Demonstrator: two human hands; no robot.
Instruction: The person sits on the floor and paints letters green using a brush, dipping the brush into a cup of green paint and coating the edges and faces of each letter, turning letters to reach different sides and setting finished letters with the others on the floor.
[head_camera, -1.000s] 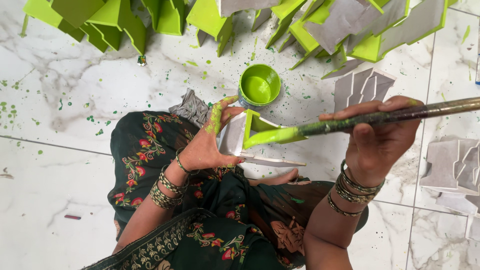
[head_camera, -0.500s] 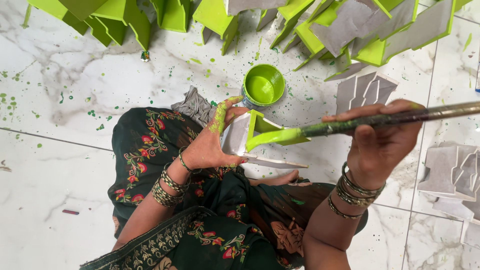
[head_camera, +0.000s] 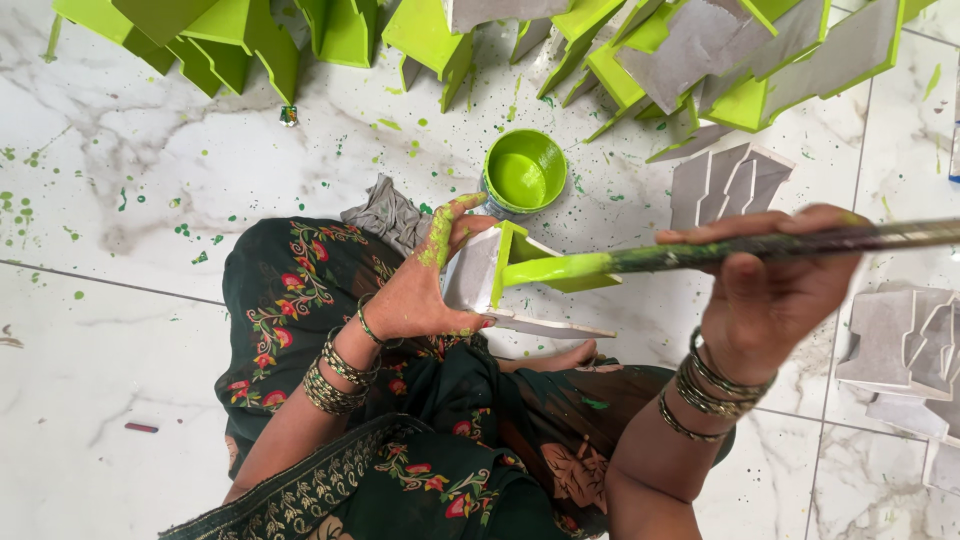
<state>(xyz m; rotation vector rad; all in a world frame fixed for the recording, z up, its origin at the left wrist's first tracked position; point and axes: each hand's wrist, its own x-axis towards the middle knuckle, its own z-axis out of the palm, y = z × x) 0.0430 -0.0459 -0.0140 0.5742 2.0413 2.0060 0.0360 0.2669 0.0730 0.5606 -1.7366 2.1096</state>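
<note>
My left hand (head_camera: 425, 290), smeared with green paint on the fingers, grips a folded grey cardboard piece (head_camera: 475, 275) over my lap. Part of that piece is painted lime green. My right hand (head_camera: 775, 290) holds a long paintbrush (head_camera: 720, 250) nearly level. Its green-loaded bristles rest against the painted part of the cardboard piece. A round tub of green paint (head_camera: 525, 172) stands on the floor just beyond the piece.
Several green-painted cardboard pieces (head_camera: 240, 35) lie along the top on the white marble floor (head_camera: 110, 210). Unpainted grey pieces sit at the right (head_camera: 900, 345) and behind the brush (head_camera: 725, 180). A grey rag (head_camera: 385, 212) lies by my knee. Green spatter dots the tiles.
The brush tip has slid slightly along the cardboard piece. Both hands stay nearly where they were.
</note>
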